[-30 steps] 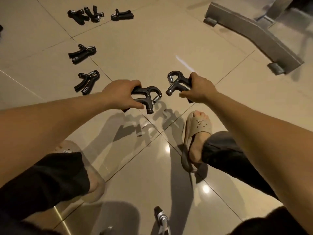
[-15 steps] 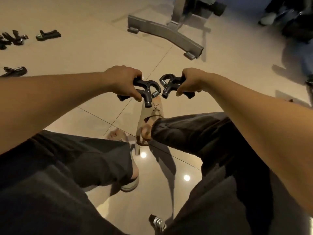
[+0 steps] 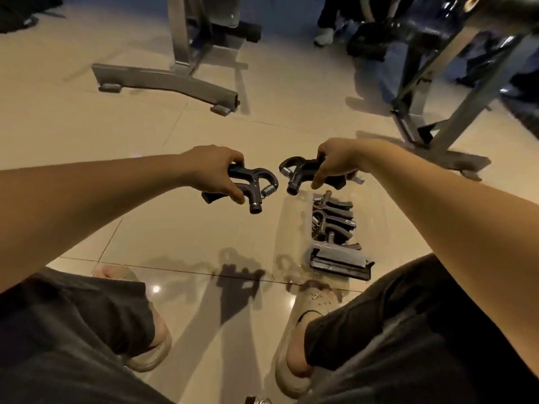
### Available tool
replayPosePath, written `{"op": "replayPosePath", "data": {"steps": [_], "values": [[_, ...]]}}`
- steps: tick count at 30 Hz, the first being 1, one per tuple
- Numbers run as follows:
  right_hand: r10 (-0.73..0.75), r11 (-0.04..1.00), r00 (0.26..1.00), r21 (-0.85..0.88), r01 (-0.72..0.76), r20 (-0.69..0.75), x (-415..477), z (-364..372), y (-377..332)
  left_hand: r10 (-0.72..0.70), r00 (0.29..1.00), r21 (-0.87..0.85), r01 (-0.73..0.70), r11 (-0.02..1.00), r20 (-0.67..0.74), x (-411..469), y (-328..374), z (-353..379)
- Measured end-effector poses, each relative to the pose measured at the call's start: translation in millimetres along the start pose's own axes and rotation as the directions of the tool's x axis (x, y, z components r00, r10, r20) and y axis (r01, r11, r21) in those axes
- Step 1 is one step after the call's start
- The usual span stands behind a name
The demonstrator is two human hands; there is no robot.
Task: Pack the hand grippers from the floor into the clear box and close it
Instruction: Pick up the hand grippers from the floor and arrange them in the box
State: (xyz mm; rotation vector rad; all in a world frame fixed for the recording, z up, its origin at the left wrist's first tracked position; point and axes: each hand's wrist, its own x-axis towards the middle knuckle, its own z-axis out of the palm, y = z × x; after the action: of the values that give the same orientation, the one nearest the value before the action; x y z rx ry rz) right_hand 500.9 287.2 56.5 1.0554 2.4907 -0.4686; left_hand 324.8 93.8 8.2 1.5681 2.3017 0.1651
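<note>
- The clear rectangular plastic box (image 3: 291, 228) lies on the floor (image 3: 175, 234) right of centre, its long axis running up the frame, with packed grippers (image 3: 332, 220) inside.
- The right hand (image 3: 335, 161) curls round 1 black spring hand gripper (image 3: 297, 173) just above the box's far end.
- The left hand (image 3: 215, 170) grips a 2nd hand gripper (image 3: 253, 185), further left.

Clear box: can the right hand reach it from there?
Probably yes. The right hand holds its hand gripper just above the clear box, nothing between them, and the box looks open, with room beside the packed grippers.
</note>
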Motion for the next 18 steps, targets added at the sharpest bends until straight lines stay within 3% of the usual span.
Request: {"op": "replayPosePath", "data": {"steps": [9,14,18], "values": [[0.085,0.977,0.996,0.199,-0.076,-0.038,1.1,46.1,156.4,0.108,0.987,0.109,-0.121,0.987,0.117,67.5,103.2,24.1],[0.072,0.992,0.995,0.110,-0.065,-0.066,25.9,40.4,183.1,0.112,0.992,0.119,-0.118,0.986,0.058,94.6,125.1,33.0],[0.028,0.995,0.997,0.097,-0.021,-0.075,51.3,40.5,177.5,0.059,0.986,0.175,-0.087,0.981,0.156,106.0,104.8,40.6]]}}
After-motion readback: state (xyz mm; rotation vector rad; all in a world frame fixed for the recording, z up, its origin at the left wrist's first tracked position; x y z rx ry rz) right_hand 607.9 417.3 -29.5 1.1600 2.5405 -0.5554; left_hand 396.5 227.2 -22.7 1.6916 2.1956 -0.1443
